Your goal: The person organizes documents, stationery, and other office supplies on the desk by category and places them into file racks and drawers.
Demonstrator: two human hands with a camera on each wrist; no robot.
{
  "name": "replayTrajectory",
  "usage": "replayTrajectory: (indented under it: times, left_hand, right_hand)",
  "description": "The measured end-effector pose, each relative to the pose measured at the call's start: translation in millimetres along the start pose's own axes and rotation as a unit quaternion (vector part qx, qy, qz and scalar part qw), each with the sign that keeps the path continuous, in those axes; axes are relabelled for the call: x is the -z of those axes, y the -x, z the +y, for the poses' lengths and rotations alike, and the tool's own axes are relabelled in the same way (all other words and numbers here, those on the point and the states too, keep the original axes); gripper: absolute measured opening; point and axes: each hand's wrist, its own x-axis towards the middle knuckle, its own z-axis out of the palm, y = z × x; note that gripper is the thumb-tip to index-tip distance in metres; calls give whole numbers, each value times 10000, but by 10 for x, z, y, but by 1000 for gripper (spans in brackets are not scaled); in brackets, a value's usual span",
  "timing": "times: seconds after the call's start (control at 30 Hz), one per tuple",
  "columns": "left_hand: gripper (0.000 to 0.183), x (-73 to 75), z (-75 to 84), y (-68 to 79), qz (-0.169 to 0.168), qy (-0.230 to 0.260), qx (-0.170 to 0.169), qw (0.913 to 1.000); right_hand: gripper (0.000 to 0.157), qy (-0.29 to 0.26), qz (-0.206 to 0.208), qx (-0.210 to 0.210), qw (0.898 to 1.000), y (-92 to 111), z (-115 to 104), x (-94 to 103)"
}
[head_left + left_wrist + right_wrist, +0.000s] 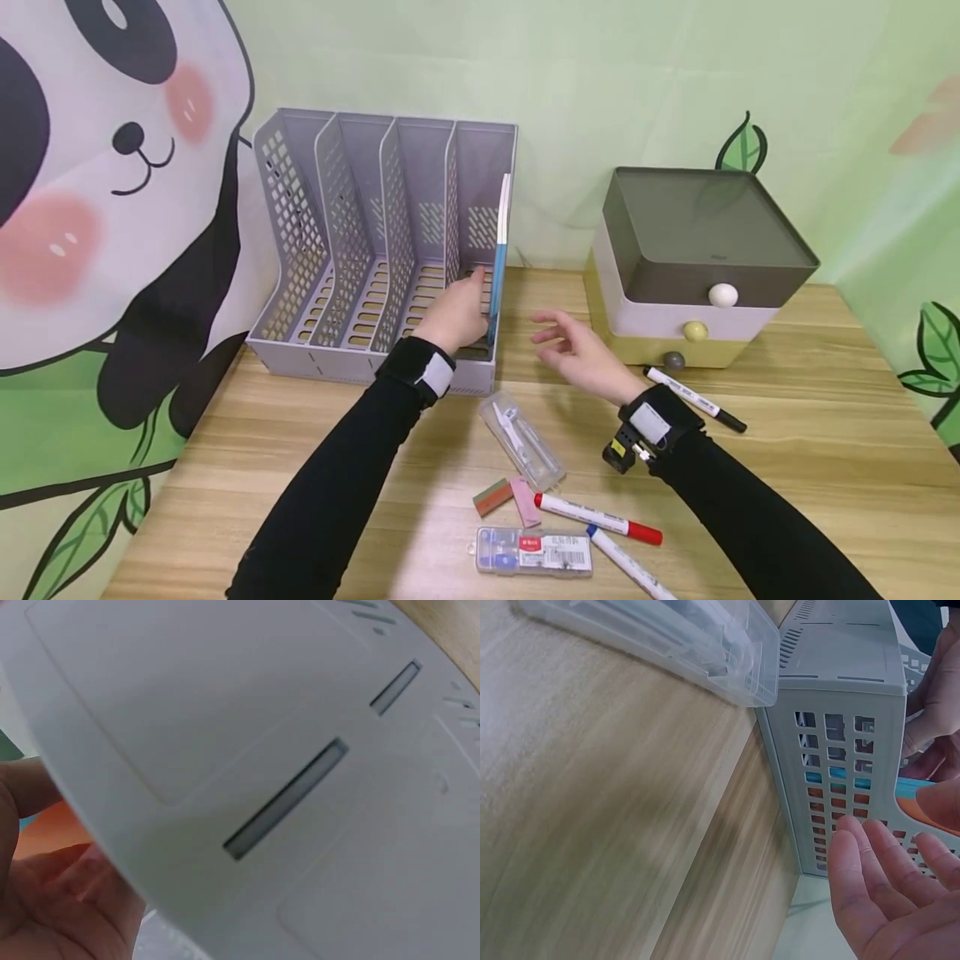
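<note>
My left hand (455, 312) reaches into the rightmost slot of a grey file organizer (367, 363), its index finger extended. Close beside it, thin books (498, 267) stand upright against the slot's right wall. Orange and teal covers show through that wall's holes in the right wrist view. In the left wrist view an orange cover (52, 829) appears beyond the thumb and palm, and the organizer's panel hides the fingertips. My right hand (577, 350) hovers, holding nothing, between the organizer and a drawer box (705, 225), its fingers loosely spread near the perforated wall (832, 765).
Before the organizer lies a clear compass case (522, 442). Nearer me are an orange-and-green eraser (492, 498), a pink eraser (526, 502), a small clear plastic box (534, 552), a red marker (597, 515) and a blue marker (630, 565). A black marker (695, 398) lies by the drawers.
</note>
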Motion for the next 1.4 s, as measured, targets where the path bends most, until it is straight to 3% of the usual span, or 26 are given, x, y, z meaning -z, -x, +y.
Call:
replayTrajectory:
  times: [0.3,0.5,0.7,1.0,1.2,1.4]
  left_hand:
    - [12,31,27,156,1248,-376,-243,9912]
    - [9,32,96,259,1517,-593,-629,9846]
    - [8,-8,184,347,1661,-504,-1557,9724]
    - [14,-197,279,411,1194,-489,-2626,9563]
    - [33,-349,328,444,543,-694,-2806,9558]
    - [42,-441,361,489,-195,-1042,-2824,9534]
  right_hand:
    - [41,212,167,209,9994,44,-26,56]
    - [35,595,345,472,9965,104,-38,134]
    - [30,878,381,383,9947,180,-13,241]
    - [26,1607,526,263,9853,319,98,436]
    - [25,2033,583,237,9771,451,222,581]
    - [23,2188,484,334,9740,584,304,587]
